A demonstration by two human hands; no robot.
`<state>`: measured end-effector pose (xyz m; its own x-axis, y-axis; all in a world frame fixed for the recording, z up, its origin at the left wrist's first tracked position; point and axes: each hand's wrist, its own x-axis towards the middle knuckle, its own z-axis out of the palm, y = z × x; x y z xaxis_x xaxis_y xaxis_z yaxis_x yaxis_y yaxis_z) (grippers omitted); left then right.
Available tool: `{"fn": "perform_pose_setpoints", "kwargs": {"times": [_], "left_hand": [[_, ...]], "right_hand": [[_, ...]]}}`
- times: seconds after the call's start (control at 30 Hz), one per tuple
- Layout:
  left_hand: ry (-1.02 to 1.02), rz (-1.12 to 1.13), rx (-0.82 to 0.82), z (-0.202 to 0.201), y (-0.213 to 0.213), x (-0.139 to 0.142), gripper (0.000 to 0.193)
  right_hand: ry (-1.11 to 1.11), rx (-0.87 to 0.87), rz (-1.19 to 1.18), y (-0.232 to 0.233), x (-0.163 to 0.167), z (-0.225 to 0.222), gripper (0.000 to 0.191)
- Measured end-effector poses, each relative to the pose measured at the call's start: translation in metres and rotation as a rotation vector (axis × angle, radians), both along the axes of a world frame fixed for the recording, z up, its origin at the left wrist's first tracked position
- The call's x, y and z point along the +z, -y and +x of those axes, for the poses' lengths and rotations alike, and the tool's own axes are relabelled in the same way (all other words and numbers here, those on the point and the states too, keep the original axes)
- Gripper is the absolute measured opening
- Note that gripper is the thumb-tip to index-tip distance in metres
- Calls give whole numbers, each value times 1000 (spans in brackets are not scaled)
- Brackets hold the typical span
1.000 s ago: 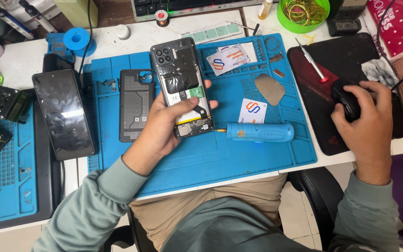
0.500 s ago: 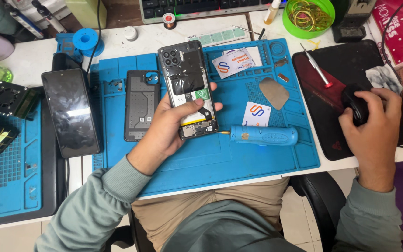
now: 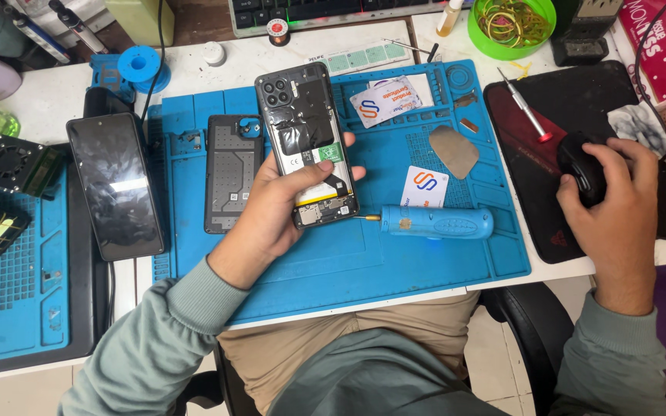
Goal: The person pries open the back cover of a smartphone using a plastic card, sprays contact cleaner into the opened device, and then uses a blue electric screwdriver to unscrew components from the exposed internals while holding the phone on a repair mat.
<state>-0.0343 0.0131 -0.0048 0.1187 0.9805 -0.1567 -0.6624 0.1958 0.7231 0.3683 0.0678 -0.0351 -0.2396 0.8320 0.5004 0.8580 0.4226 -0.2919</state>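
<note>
The opened phone [image 3: 306, 142], back cover off w/ camera cluster, black shielding and a small board at the bottom end showing, is held up over the blue mat [image 3: 395, 254], top end pointing away from the person. The left hand [image 3: 283, 208] is clamped on it from below: fingertips wrap the right edge, thumb along the left side, so the phone sits tilted in the palm, not on the mat. Just left of it, flat on the mat, lies a dark back cover [image 3: 233, 173] w/ a camera cutout. Just right of the phone's lower end lies a blue electric screwdriver [image 3: 437, 222], bit pointing at the phone, close but not touching as far as can be told. Beyond that: a white card [image 3: 425, 186], a grey pick [image 3: 454, 150], and a white packet [image 3: 385, 100] near the mat's top. The right hand [image 3: 618, 208] is well apart, at the right, fingers closed over a black mouse [image 3: 582, 166] on a dark pad [image 3: 580, 100]; a red-tipped tool [image 3: 526, 112] lies on the pad too. Far left, off the mat, a second phone [image 3: 116, 185] lies screen up, dark. At the back edge: a green bowl [image 3: 512, 19] of rubber bands, a blue spool [image 3: 142, 65], a keyboard [image 3: 333, 9].
</note>
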Motion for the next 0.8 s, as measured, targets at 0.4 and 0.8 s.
{"fn": "perform_pose_setpoints", "kwargs": {"times": [0.4, 0.8], "left_hand": [[10, 12, 23, -2, -1, 3, 50], [3, 11, 20, -1, -1, 4, 51]], "right_hand": [[7, -19, 23, -3, -9, 10, 32], [15, -73, 19, -2, -16, 16, 31]]}}
